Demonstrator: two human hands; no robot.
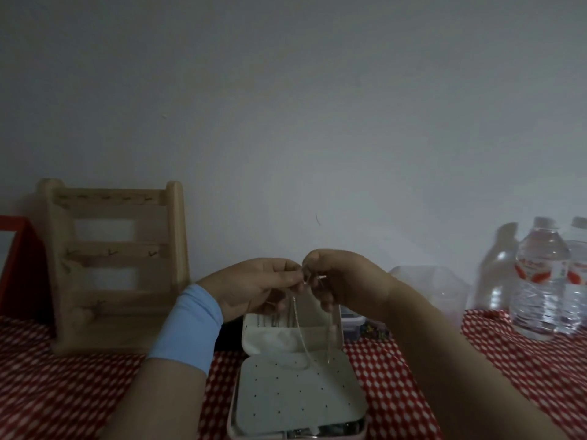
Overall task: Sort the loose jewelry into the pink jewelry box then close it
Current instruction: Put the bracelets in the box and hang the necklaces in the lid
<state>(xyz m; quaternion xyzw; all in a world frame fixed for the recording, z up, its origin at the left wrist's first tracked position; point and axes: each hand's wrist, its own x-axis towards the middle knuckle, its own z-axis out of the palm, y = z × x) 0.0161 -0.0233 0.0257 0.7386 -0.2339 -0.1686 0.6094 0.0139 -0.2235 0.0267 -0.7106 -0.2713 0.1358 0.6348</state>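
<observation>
The grey wall [286,106] fills the far half of your view. Below it, the desk [63,392] carries a red-and-white checked cloth. At the far left of the desk a wooden jewelry rack [117,217] stands upright against the wall, with small hooks on its bars, and the red edge of a frame [19,258] shows just beside it. At the far right stand two clear water bottles [540,281] with red labels, and a clear plastic container [435,284] sits near them, partly behind your right forearm.

The pink jewelry box [233,404] lies open at the near centre of the desk. Its lid [286,339] stands up on the far side, and a white panel [298,395] dotted with small holes covers the base.

Your left hand [254,287], with a light blue band [190,325] on the wrist, and your right hand [343,277] meet above the lid with the fingertips close together. Both pinch a thin pale chain [301,331]. It hangs from your fingers in two strands in front of the lid, and its low end reaches the far edge of the dotted panel; whether it touches the panel you cannot tell in this dim light.
</observation>
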